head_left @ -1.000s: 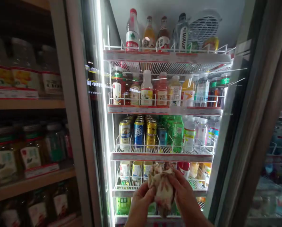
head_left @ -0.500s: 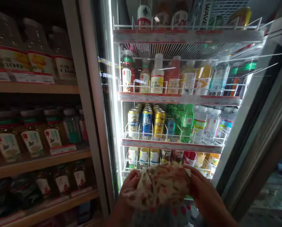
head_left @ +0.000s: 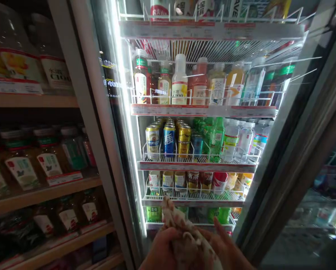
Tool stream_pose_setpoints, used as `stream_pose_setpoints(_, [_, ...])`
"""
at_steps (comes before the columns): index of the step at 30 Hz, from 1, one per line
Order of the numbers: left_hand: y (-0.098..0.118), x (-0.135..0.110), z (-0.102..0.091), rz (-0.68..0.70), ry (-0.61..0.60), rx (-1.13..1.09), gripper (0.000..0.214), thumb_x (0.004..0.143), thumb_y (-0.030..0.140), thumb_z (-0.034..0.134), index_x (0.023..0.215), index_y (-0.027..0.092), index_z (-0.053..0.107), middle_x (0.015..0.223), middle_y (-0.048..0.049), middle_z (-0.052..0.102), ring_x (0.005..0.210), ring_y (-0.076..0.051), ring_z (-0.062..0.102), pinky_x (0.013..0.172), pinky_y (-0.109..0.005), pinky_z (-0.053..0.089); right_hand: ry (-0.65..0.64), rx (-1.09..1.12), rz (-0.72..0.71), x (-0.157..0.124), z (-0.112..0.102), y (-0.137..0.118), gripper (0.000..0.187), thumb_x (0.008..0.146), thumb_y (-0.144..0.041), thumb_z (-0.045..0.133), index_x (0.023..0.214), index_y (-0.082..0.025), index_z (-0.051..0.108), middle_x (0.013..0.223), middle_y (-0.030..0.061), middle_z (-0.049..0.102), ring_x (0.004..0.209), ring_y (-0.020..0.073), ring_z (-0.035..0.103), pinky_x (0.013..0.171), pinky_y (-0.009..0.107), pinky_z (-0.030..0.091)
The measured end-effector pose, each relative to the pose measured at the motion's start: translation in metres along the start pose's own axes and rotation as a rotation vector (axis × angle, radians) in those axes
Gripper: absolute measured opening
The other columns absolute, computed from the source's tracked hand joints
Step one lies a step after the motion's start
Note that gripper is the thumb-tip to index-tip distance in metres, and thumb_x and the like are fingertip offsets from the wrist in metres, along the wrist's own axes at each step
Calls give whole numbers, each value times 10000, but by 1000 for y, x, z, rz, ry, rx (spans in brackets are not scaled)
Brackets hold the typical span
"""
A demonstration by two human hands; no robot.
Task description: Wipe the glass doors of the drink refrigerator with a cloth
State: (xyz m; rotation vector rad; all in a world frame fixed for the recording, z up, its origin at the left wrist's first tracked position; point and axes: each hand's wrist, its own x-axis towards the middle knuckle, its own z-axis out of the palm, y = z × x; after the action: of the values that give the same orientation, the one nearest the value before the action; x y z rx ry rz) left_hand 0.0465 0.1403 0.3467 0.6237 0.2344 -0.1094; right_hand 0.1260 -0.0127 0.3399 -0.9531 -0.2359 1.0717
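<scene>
Item: floral-patterned cloth (head_left: 190, 247), cream with reddish and brown marks, bunched into a narrow bundle; held between two bare hands at the bottom edge of the view, before a lit drinks cooler. Long axis slanting from upper left to lower right; the thin free end points up and left, toward the cooler shelves; lower end cut off by the frame

Left hand (head_left: 160, 251): thumb pressed down on the cloth; remaining fingers hidden. Right hand (head_left: 226, 251): against the cloth's right side, one finger raised clear of it; whether the others pinch the fabric cannot be told

Obstructing: cloth and hands cover part of the lowest cooler shelf and its green drinks (head_left: 153, 213). Pale reflections lie over the cooler's left edge and upper right

Surroundings, left: wooden shelves (head_left: 29, 101), dim, with bottled drinks. Cooler, lower to upper: cartons and bottles; white-and-blue can (head_left: 152, 142), blue can (head_left: 169, 141), gold can (head_left: 184, 141) and green bottle (head_left: 216, 137); above, lemon C100 bottle (head_left: 180, 80) among juices and teas; topmost bottles cropped by the frame

Changed since half a second ago: cloth then spread broad between hands set wider apart, now gathered; hands closer and lower
</scene>
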Motion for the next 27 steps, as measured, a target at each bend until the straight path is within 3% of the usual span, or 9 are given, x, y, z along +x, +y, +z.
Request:
stream_pose_setpoints(2, [6, -4, 1, -3, -24, 0, 265, 533, 190, 713, 781, 108, 666, 754, -72, 681, 819, -232, 650, 817, -338, 485, -47, -102, -5, -2, 1, 18, 785, 678, -827, 424, 1072, -185, 643, 1060, 119, 681, 1060, 280, 611, 915, 406, 467])
stream_pose_setpoints(4, [6, -8, 3, -17, -26, 7, 328, 547, 318, 753, 798, 121, 675, 763, -77, 683, 864, -257, 646, 824, -363, 488, 25, -292, -79, -5, 8, 20, 708, 670, -773, 521, 1097, -222, 646, 1097, 89, 674, 1102, 271, 586, 935, 381, 457])
stream_pose_setpoints(7, [6, -9, 4, -34, 28, 96, 384, 563, 475, 768, 700, 135, 654, 676, -68, 662, 800, -242, 648, 775, -348, 498, 180, -683, -246, -11, 13, 0, 531, 682, -665, 608, 940, -206, 682, 1054, 81, 679, 1046, 257, 592, 908, 346, 457])
stream_pose_setpoints(12, [25, -6, -20, 127, 224, 369, 445, 437, 362, 829, 770, 130, 646, 684, -45, 661, 659, -198, 624, 686, -317, 495, 455, -1166, -430, -28, 4, -43, 529, 777, -664, 438, 593, -178, 534, 713, 45, 610, 693, 155, 531, 651, 257, 430])
stream_pose_setpoints(15, [39, -5, -38, 180, 244, 493, 571, 469, 339, 792, 979, 142, 630, 721, -28, 659, 678, -185, 617, 655, -284, 475, 493, -1158, -392, -33, 0, -54, 531, 758, -676, 439, 554, -186, 436, 535, -21, 426, 542, 96, 373, 509, 219, 330])
stream_pose_setpoints(19, [47, -7, -39, 300, 266, 675, 671, 557, 262, 692, 1207, 195, 541, 656, 43, 599, 643, -133, 565, 630, -230, 422, 289, -989, -250, -39, 10, -61, 401, 715, -557, 577, 863, -186, 614, 517, -71, 387, 484, 63, 304, 451, 184, 231])
stream_pose_setpoints(21, [47, -11, -32, 245, 225, 788, 582, 549, 223, 652, 1125, 172, 596, 715, 23, 618, 685, -142, 562, 654, -236, 418, 138, -1042, -82, -44, 13, -66, 306, 671, -396, 656, 892, -185, 670, 519, -68, 431, 482, 55, 319, 449, 174, 216])
stream_pose_setpoints(23, [47, -17, -26, 172, 192, 965, 497, 525, 181, 636, 1022, 167, 640, 804, 3, 638, 731, -153, 559, 660, -234, 406, 62, -1153, 2, -47, 10, -72, 118, 651, -250, 652, 729, -173, 694, 558, -45, 505, 521, 57, 372, 475, 167, 250])
stream_pose_setpoints(27, [52, -22, -25, 208, 142, 1408, 38, 567, 166, 569, 592, 174, 596, 657, 20, 561, 659, -131, 488, 600, -216, 328, 233, -1151, -282, -45, -8, -79, 105, 677, -261, 653, 613, -179, 663, 792, 9, 645, 688, 105, 509, 600, 187, 387])
